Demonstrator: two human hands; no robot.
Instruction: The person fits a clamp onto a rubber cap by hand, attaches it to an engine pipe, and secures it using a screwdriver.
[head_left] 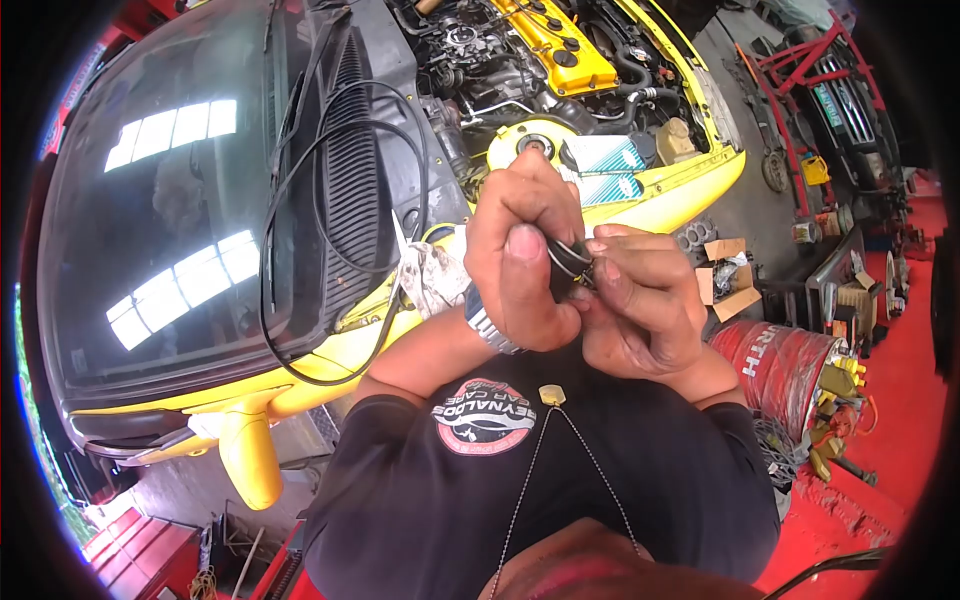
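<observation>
Closest in, the left hand (525,260) is curled tight on a small dark looped piece (568,264), the right hand (645,300) pinching its other side; beyond, thin black cable (318,381) loops across the ribbed cowl (352,190), and further off, a glossy yellow engine cover (568,55).

Fisheye head camera, facing forward and down, near left hand (525,265) and right hand (648,300), yellow car (355,205) beyond

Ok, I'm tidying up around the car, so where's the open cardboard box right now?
In the head view, the open cardboard box is right of centre, just to the right of the right hand and directly above the red drum.
</observation>
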